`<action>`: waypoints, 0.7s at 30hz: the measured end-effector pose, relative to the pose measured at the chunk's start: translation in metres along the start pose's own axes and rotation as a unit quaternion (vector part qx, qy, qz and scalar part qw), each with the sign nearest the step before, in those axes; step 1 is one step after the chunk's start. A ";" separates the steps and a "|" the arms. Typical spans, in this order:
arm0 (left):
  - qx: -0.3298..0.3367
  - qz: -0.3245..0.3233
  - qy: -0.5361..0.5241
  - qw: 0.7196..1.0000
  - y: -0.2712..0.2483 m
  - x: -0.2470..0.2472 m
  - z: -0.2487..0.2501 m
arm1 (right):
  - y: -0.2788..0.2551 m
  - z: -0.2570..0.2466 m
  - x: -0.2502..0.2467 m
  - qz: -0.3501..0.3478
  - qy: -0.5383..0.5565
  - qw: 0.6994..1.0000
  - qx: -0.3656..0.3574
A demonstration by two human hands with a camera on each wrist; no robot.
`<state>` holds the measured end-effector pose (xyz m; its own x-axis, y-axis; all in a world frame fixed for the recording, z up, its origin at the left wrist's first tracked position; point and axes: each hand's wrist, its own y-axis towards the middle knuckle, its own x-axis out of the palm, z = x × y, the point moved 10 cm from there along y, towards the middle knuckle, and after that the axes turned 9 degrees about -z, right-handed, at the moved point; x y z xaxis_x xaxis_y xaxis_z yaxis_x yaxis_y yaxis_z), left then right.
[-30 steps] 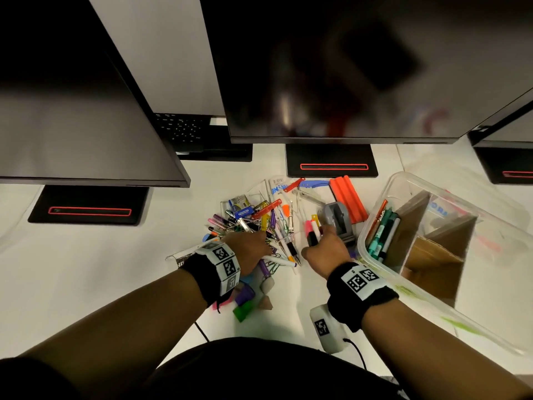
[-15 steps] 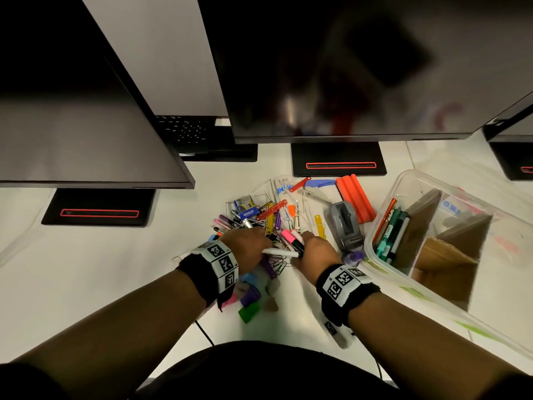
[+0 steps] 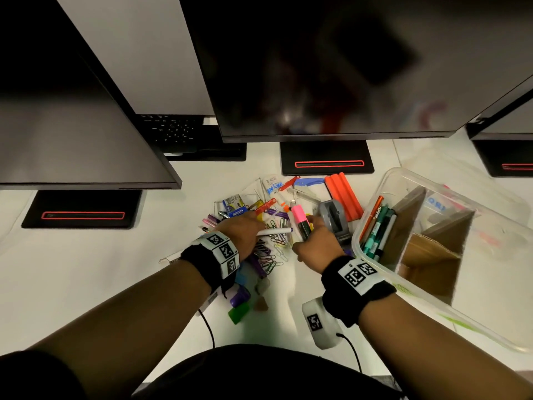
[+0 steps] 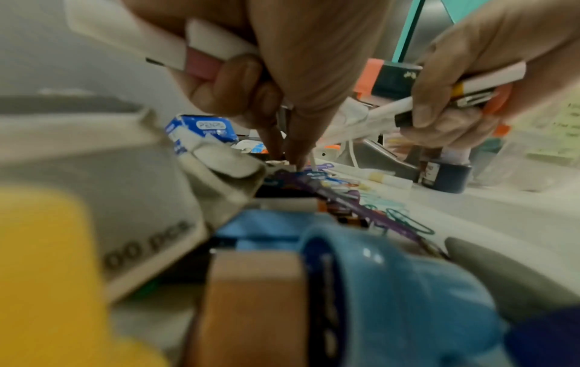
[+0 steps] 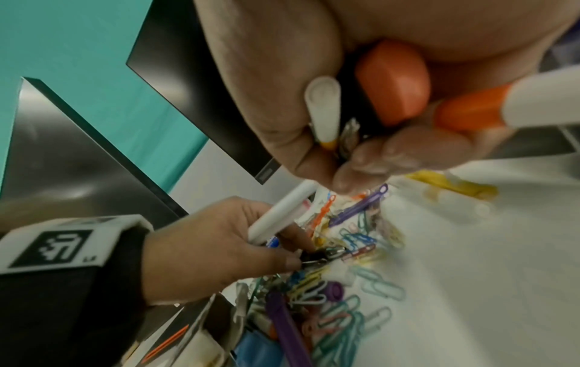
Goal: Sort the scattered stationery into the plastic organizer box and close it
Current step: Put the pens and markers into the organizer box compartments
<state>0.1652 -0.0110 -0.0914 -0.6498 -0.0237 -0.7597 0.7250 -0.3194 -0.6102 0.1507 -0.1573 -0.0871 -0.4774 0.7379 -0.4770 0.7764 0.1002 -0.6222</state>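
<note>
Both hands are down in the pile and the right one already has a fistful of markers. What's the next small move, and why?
Probably carry the right hand to the organizer box and drop its bundle in the near compartment, where other pens already stand. That fist looks full, while the left hand, holding a white pen, can go on picking.

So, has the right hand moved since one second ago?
Yes. The right hand has pulled back from the tape dispenser toward the person, and now holds markers.
</note>
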 end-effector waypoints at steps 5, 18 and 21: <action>0.011 0.007 0.031 0.999 0.004 0.001 0.010 | -0.007 0.005 -0.007 0.006 0.052 0.999 -0.010; 0.018 -0.007 0.127 0.992 0.004 0.006 0.030 | -0.031 0.004 -0.015 0.038 0.053 0.997 -0.031; 0.032 -0.012 0.141 0.989 0.004 0.008 0.033 | -0.034 0.002 -0.013 0.027 0.057 0.998 -0.031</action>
<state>0.1549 -0.0440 -0.0922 -0.5700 0.2470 -0.7836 0.6884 -0.3770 -0.6196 0.1296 -0.1714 -0.0613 -0.3876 0.8141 -0.4324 0.8251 0.0971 -0.5566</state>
